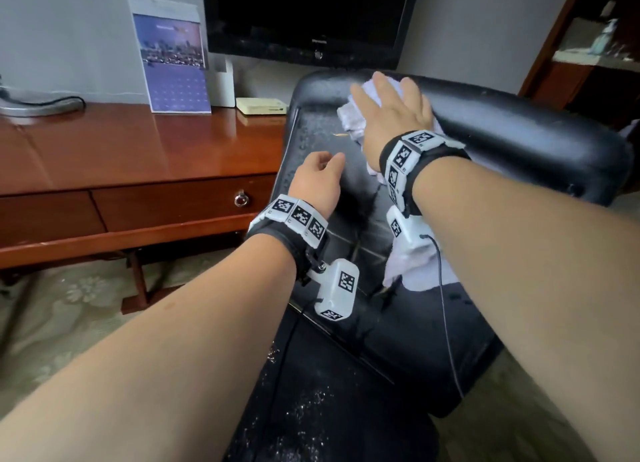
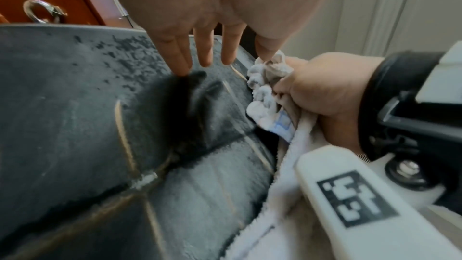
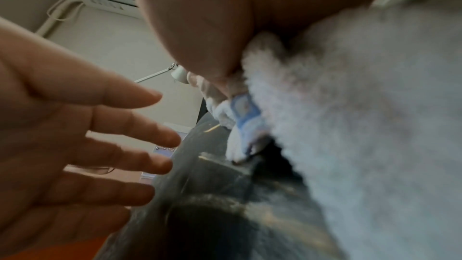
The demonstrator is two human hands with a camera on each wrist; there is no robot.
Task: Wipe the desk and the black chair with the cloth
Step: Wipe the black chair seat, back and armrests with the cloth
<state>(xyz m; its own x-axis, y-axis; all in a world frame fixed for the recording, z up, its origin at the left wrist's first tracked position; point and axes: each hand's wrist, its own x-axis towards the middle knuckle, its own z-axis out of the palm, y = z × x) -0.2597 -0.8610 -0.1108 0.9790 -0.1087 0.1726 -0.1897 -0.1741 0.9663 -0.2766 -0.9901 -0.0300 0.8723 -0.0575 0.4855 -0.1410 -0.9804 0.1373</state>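
Observation:
The black chair point(image 1: 519, 125) stands in front of me, its worn leather speckled with pale flakes. My right hand point(image 1: 388, 97) lies flat, fingers spread, pressing the white cloth point(image 1: 349, 118) onto the chair's rounded top edge. The rest of the cloth hangs down under my right wrist. In the left wrist view the cloth point(image 2: 265, 94) is bunched in front of the right hand point(image 2: 320, 94). My left hand point(image 1: 329, 160) holds nothing, and its straight fingers point(image 2: 205, 52) point down close to the leather point(image 2: 75, 106). The brown desk point(image 1: 138, 149) is to the left.
On the desk stand a calendar point(image 1: 173, 56), a small cream box point(image 1: 261, 105) and a lamp base point(image 1: 34, 106). A dark monitor point(image 1: 304, 14) hangs behind the chair. A drawer with a ring pull point(image 1: 241, 198) faces the chair. Patterned carpet covers the floor.

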